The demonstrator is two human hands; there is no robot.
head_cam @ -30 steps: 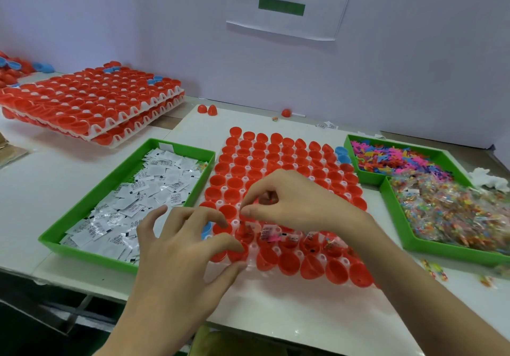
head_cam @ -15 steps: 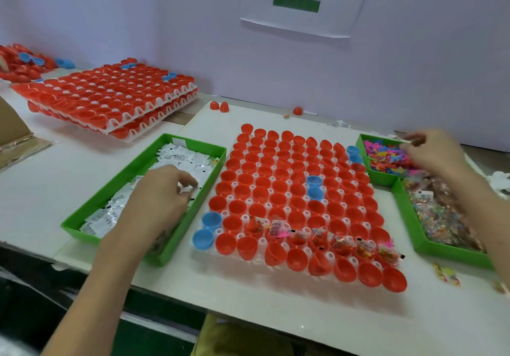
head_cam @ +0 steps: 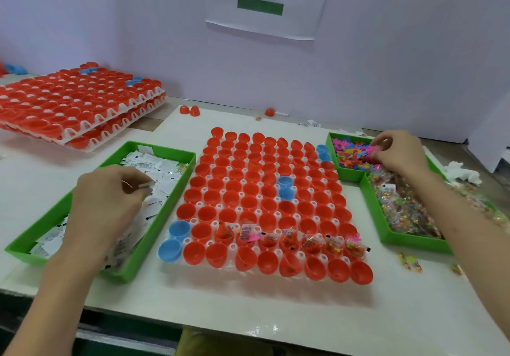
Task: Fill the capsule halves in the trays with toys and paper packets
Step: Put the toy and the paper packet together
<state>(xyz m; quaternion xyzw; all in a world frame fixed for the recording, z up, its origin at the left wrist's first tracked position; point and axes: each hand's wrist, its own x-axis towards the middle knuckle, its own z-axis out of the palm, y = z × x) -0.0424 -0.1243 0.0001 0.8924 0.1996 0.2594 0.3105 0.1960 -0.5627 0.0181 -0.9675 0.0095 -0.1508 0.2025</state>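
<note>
Left hand (head_cam: 107, 198) at 9 o'clock pinches paper packets (head_cam: 162, 165), right hand (head_cam: 397, 154) at 2 o'clock pinches toys (head_cam: 350, 154); clumped extras could double-fill 1 of the capsule halves (head_cam: 249, 175).

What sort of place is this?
Likely a toy-packing bench in a small factory: rows of red capsule halves, green bins of paper packets and plastic toys, more loaded trays stacked back left.
</note>
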